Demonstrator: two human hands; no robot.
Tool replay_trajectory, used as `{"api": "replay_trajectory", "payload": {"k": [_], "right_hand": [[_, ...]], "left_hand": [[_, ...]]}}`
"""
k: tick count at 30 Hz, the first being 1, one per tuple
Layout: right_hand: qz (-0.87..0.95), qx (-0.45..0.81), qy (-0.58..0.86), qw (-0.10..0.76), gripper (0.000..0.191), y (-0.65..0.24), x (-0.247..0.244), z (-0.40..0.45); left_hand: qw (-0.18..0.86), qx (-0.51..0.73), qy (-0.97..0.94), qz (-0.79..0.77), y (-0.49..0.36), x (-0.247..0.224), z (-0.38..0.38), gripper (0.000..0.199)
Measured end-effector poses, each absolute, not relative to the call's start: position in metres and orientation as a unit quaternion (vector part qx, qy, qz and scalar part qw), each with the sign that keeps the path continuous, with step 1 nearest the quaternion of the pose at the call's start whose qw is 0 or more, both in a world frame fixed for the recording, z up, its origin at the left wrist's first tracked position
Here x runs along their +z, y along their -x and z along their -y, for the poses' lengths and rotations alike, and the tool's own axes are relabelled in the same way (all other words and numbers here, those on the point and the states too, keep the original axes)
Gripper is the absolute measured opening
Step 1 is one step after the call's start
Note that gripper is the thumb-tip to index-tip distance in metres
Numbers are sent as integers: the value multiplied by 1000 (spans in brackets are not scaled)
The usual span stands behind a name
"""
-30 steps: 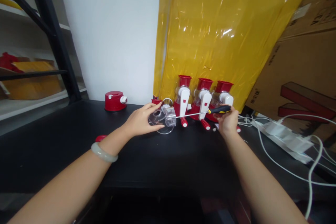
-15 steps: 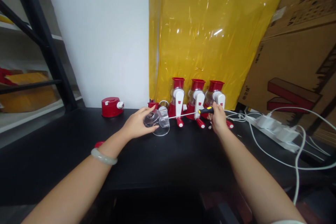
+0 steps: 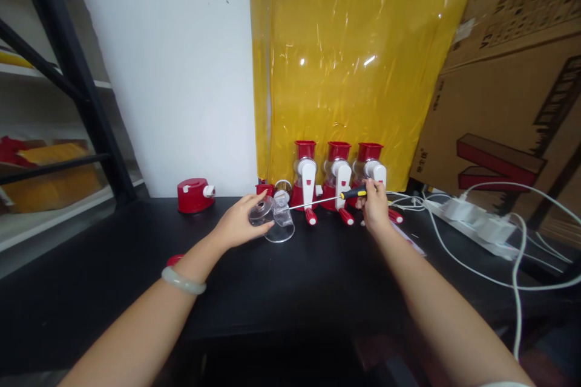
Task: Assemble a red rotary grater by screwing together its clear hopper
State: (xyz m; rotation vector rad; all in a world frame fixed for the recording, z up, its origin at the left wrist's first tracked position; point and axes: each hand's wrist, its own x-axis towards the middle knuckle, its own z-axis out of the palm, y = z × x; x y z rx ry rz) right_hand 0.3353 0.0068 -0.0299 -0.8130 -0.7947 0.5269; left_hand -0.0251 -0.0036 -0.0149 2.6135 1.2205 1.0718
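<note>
My left hand (image 3: 242, 221) grips a clear plastic grater body (image 3: 282, 231) over the black table, thumb on the near side and fingers on the far side. In my right hand (image 3: 376, 205) is a screwdriver (image 3: 353, 193) with a black and yellow handle, held nearly level. Its long metal shaft points left, and the tip meets the clear part at its right side. Whether the tip sits in a screw is too small to tell. Behind the clear part stand a metal grater drum (image 3: 283, 186) and a red feed hopper (image 3: 264, 190).
Three red and white rotary graters, among them the left one (image 3: 306, 175), stand along the yellow sheet (image 3: 354, 60). A red base (image 3: 195, 195) with a white knob sits at the left. White cables and a power strip (image 3: 476, 228) lie right, before a large carton (image 3: 503, 109).
The view has shifted slightly. The clear part is tilted a little differently in my left hand, and the screwdriver slopes slightly more, its tip still at the part.
</note>
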Motion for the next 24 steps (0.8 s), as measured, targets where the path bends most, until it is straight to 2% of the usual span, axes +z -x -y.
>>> {"api": "replay_trajectory", "payload": {"k": [4,9,16,24], "right_hand": [[372,257,403,796,51,-336,-34,-8],[352,302,400,791,33,-337,-34,-9],[366,243,415,797,52,-333,-31,-5],[322,337,370,804,31,-332,-27,0]], "left_hand": [[37,352,-851,-389,26,-16,2,76],[40,346,-844,-407,27,-17,-1,78],[44,344,-845,-407,26,-16,-1,76],[76,365,-826,-422,26,-13,3,74]]}}
